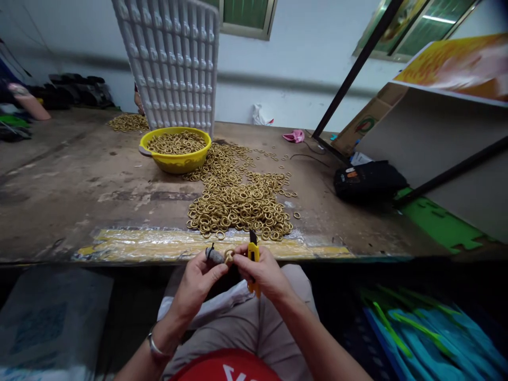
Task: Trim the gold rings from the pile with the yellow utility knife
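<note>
Just past the table's front edge, my left hand (197,280) and my right hand (260,272) meet over my lap. Between their fingertips is a small brass-coloured ring (229,256), pinched from both sides. A grey wrapping (214,256), tied with black cord, covers a finger of my left hand. My right hand also grips a yellow utility knife (254,256), its dark blade pointing up and away from me. Beyond my hands lies a large heap of similar rings (242,206) on the wooden table (119,180).
A yellow basin (178,163) full of rings stands behind the heap, before an upright grey ribbed panel (174,63). Another ring pile (129,123) is farther left, near a partly hidden person. On the right are a black bag (369,180), a metal frame and a green mat (440,222).
</note>
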Available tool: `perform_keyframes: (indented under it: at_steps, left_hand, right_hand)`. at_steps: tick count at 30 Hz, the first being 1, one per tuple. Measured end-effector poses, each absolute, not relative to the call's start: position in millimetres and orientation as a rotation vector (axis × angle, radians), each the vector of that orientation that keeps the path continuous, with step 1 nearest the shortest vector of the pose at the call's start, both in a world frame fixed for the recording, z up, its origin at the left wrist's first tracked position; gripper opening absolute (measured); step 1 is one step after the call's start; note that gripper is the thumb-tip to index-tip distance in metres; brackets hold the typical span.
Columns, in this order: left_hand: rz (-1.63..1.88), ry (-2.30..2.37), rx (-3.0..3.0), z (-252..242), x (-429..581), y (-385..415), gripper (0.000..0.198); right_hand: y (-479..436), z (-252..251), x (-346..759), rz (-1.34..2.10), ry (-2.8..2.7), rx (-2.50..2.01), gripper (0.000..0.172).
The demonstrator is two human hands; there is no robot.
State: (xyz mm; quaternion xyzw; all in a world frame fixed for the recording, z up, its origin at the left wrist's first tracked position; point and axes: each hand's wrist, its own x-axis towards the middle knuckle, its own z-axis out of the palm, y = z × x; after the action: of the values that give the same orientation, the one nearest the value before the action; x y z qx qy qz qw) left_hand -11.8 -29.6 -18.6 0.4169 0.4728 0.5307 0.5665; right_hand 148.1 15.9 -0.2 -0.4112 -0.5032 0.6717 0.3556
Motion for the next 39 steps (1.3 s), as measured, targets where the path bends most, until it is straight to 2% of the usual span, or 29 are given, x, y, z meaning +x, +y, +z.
perform_keyframes:
  at_steps: [6, 8, 11, 19, 23, 26, 33, 37, 39]
  left_hand:
    - [1.178, 0.967, 0.928, -16, -14, -31, 0.037]
    - [1.188, 0.971, 0.972, -14, -14, -29, 0.034]
    - [1.171, 1.078, 1.086, -9, -14, -24, 0.018]
    - [1.003, 1.000, 0.909, -11, -12, -25, 0.024]
    - [1.075, 0.984, 0.859, -13, -8, -26, 0.022]
    - [1.122, 1.029, 0.938, -11, -5, -26, 0.020]
    - [1.116, 1.107, 1.116, 0, -3, -26, 0.019]
    - [1.058, 1.087, 1.201, 7, -8, -34, 0.015]
    - [1.022, 1.072, 1.224, 7, -9, -36, 0.019]
  right_hand:
    - [18, 10, 157, 1.357, -1.703, -1.007, 0.010]
    - [17, 14, 160, 1.153, -1.906, -1.033, 0.007]
    - [14, 20, 162, 0.947, -2.118, -1.031, 0.008]
    - [8, 18, 162, 0.888, -2.096, -1.052, 0.008]
    - [2, 14, 164, 0.683, -2.263, -1.214, 0.028]
    - [-3, 14, 161, 0.568, -2.406, -1.381, 0.033]
    - [4, 5, 156, 0.309, -2.534, -1.609, 0.026]
    - [35, -10, 179, 0.184, -2.383, -1.955, 0.022]
    - [50, -17, 191, 0.197, -2.313, -1.936, 0.017]
